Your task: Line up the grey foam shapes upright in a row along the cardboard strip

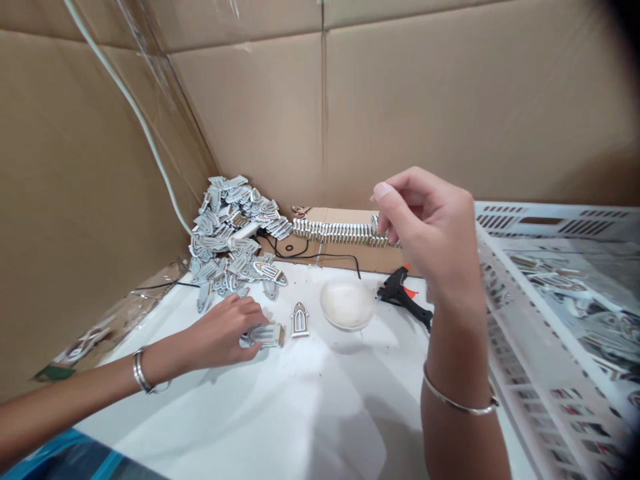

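Note:
My left hand (227, 333) is closed around a small white arched window-shaped piece (270, 335) lying low over the white table, its squared end sticking out past my fingers. Just right of it, a similar arched piece (300, 320) with brown tracery lies face up. My right hand (425, 220) is raised, thumb and forefinger curled together; whether anything is between them is hidden. Behind those fingers runs a long row of pieces (335, 232) standing on edge on cardboard. A shallow round white dish (347, 305) sits below my right hand, beside a black glue gun (404, 297) with an orange trigger.
A heap of similar pieces (220, 233) fills the back left corner. At the right stands a white plastic crate (530, 373) with bagged pieces (575, 300) inside. A black cable (330, 255) crosses the back. Cardboard walls (390, 100) enclose the table; a white cord (145, 127) hangs at left.

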Tool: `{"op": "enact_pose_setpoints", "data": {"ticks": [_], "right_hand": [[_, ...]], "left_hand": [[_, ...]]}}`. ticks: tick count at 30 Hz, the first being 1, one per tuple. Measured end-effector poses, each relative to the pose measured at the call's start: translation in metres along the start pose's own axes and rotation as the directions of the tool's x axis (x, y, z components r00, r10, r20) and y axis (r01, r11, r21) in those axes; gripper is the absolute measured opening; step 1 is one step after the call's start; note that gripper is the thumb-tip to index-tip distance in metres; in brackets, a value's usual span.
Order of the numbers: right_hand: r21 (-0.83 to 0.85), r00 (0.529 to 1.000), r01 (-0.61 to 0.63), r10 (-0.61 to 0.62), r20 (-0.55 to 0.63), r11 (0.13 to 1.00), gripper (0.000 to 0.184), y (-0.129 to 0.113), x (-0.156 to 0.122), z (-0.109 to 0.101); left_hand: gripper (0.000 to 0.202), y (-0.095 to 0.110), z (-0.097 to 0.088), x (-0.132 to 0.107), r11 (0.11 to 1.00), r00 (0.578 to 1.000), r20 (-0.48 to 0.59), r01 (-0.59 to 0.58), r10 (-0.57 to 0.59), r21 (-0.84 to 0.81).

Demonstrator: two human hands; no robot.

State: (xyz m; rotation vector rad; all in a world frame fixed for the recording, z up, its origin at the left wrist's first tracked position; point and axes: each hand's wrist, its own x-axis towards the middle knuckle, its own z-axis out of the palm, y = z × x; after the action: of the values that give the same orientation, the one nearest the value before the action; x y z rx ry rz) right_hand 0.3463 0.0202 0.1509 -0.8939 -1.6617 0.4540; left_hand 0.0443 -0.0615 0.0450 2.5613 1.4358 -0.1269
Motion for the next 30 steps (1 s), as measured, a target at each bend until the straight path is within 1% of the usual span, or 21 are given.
{"op": "enact_pose_setpoints", "data": {"ticks": [4, 7, 9, 11, 13, 15, 16, 18, 21, 24, 28, 30], "right_hand": [[-0.012, 1.0, -0.016, 0.016, 0.011, 1.0, 0.024, 0.0, 0.0, -0.002], [-0.018, 1.0, -0.018, 0.018, 0.007, 1.0, 0.024, 0.0, 0.0, -0.002], [-0.011, 1.0, -0.014, 0.014, 0.002, 1.0, 0.024, 0.001, 0.0, -0.002], [-0.005, 1.0, -0.014, 0.014, 0.002, 1.0, 0.024, 0.001, 0.0, -0.001], [-0.004, 1.0, -0.018, 0.018, 0.007, 1.0, 0.025, 0.0, 0.0, -0.002], [-0.004, 1.0, -0.021, 0.021, 0.014, 1.0, 0.026, 0.0, -0.001, -0.002], [-0.002, 1.0, -0.02, 0.02, 0.013, 1.0, 0.026, 0.0, -0.001, -0.002], [0.0, 1.0, -0.015, 0.015, 0.004, 1.0, 0.026, 0.0, -0.001, -0.002], [-0.007, 1.0, -0.016, 0.016, 0.0, 1.0, 0.026, 0.001, -0.001, -0.002], [-0.013, 1.0, -0.023, 0.023, 0.003, 1.0, 0.026, 0.002, -0.001, -0.003], [-0.01, 1.0, -0.025, 0.025, 0.003, 1.0, 0.025, 0.003, 0.0, -0.003], [-0.003, 1.0, -0.02, 0.02, 0.002, 1.0, 0.025, 0.002, 0.001, -0.003]], "left_hand": [[0.022, 0.001, 0.001, -0.001, 1.0, 0.999, -0.033, -0.031, 0.031, 0.005], [0.035, -0.007, -0.004, -0.001, 1.0, 0.998, -0.055, -0.018, 0.017, -0.007], [0.038, -0.02, -0.007, 0.003, 1.0, 0.996, -0.084, -0.013, 0.012, -0.007], [0.033, -0.039, -0.006, 0.011, 0.999, 0.992, -0.115, -0.049, 0.051, 0.02], [0.034, -0.058, 0.0, 0.023, 0.989, 0.982, -0.135, -0.124, 0.134, 0.078], [0.035, -0.072, 0.011, 0.035, 0.979, 0.977, -0.118, -0.162, 0.177, 0.126], [0.034, -0.075, 0.017, 0.041, 0.979, 0.979, -0.119, -0.149, 0.165, 0.138], [0.039, -0.075, 0.027, 0.049, 0.989, 0.986, -0.124, -0.092, 0.107, 0.117], [0.044, -0.069, 0.035, 0.054, 1.0, 0.99, -0.14, -0.022, 0.024, 0.017], [0.041, -0.071, 0.036, 0.048, 0.999, 0.989, -0.148, 0.009, -0.017, -0.052], [0.028, -0.085, 0.038, 0.035, 0.994, 0.987, -0.157, 0.029, -0.045, -0.103], [0.024, -0.089, 0.04, 0.032, 0.991, 0.981, -0.174, 0.067, -0.087, -0.114]]}}
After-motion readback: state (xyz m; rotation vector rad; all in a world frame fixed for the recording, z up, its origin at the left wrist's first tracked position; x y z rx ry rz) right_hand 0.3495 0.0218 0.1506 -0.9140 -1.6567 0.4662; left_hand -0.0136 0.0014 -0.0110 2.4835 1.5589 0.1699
